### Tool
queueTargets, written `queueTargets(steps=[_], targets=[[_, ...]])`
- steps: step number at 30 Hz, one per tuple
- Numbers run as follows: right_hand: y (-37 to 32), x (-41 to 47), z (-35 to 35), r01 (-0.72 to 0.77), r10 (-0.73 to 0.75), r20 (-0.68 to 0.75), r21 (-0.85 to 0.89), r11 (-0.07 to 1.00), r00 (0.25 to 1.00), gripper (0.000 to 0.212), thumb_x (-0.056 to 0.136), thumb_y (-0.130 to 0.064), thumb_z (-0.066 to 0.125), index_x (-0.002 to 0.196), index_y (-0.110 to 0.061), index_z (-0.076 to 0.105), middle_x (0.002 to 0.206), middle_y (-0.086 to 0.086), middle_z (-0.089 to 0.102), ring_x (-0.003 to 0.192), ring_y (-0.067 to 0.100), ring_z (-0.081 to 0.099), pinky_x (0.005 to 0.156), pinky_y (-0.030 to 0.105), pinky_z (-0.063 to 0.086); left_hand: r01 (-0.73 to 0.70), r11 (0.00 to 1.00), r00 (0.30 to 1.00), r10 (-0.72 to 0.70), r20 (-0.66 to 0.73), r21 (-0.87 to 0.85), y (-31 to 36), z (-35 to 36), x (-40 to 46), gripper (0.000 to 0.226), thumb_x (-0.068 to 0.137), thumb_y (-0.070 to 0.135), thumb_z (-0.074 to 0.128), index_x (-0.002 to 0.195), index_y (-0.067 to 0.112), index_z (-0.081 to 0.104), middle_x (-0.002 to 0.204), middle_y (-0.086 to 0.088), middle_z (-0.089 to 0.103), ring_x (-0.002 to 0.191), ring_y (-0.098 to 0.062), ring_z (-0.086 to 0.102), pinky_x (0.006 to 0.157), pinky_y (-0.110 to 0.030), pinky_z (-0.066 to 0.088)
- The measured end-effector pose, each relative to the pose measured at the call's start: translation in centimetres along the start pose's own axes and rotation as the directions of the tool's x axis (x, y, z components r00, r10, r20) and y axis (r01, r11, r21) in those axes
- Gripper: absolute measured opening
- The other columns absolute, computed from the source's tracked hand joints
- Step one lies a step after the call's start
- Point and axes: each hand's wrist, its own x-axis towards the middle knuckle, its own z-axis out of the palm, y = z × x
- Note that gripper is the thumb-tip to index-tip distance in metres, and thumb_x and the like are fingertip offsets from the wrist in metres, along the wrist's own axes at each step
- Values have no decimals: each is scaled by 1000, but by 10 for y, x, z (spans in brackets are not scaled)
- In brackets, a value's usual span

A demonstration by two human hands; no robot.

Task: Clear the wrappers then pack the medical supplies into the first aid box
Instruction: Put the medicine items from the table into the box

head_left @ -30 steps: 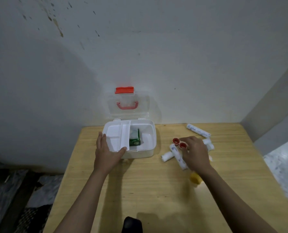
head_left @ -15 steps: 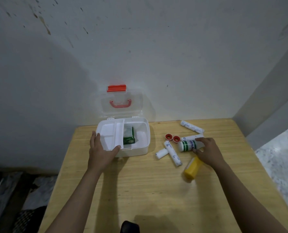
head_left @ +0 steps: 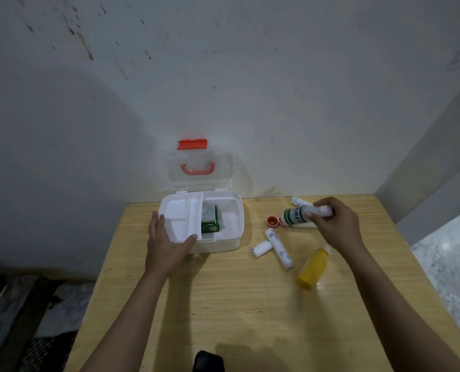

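Right hand [head_left: 333, 224] clamped on white bottle [head_left: 300, 214] right of open first aid box [head_left: 234, 218], left hand [head_left: 164, 244] flat on its tray [head_left: 181, 218]

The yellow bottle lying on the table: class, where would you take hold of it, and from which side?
Grip the yellow bottle across its wide middle, coming down from above. It lies on its side on the table, cap end pointing away towards the right hand, so both long flanks are exposed. The nearest bandage roll lies apart, leaving room.

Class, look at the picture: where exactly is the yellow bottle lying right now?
The yellow bottle lies on its side on the wooden table, right of centre, just below the right hand and beside the long bandage roll.
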Motion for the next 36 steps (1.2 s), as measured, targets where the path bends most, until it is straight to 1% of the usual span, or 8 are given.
queueTargets(steps=[5,10,16,23,27,29,32,36], targets=[[-64,-1,20,143,-152,37,181,973,988,26,75,-18,78,96,-19,62,86,-6,64,71,9,63,61,17,51,-5,1000,1000,5,9,8,0,-1,0,105,73,52,72,151,18,10,158,15,-1,141,-27,21,106,-47,35],[-101,-9,70,288,-296,266,67,955,918,26,77,-14,74,101,-16,63,73,-7,59,64,-1,53,58,6,41,-24,998,1000,24,16,50,1,-2,-2,108,74,56,69,152,16,6,159,14,-5,140,-28,24,103,-43,37],[-104,-11,116,356,-248,472,-153,922,846,36,85,-9,62,120,-15,60,114,11,65,96,24,61,78,31,49,-33,997,999,31,25,77,2,-4,-2,108,74,58,67,151,16,4,159,12,-7,138,-29,26,97,-42,39],[-87,-12,128,405,-276,487,-182,896,829,39,86,-14,60,124,-20,57,114,8,64,97,22,60,85,39,51,-46,996,999,44,20,75,0,-3,-1,109,74,59,67,151,15,4,159,12,-7,139,-27,25,99,-41,38],[-65,-11,112,378,-337,335,-62,924,880,40,83,-23,67,121,-16,59,108,4,62,94,17,58,81,32,49,-45,997,999,44,10,69,-1,-2,-1,109,73,58,68,151,16,4,159,13,-6,139,-27,25,100,-41,38],[-44,-6,96,323,-302,222,-64,944,927,35,82,-21,69,115,-14,62,106,5,64,92,18,60,79,33,51,-46,996,999,46,3,71,-1,-2,-1,109,73,57,68,151,16,4,159,14,-6,139,-27,25,100,-41,37],[-5,10,69,206,-178,130,-259,944,975,33,78,-21,72,110,-12,65,111,11,65,103,29,58,87,41,46,-44,997,999,45,-8,67,0,-1,-2,108,74,55,69,151,16,5,159,12,-4,139,-25,25,100,-40,37],[37,42,37,86,87,235,-637,766,968,54,69,-25,77,120,-23,61,139,12,48,123,38,41,101,52,35,-37,997,999,39,-18,69,1,-1,-2,107,74,53,70,151,16,6,159,12,-3,139,-24,25,100,-40,37]])
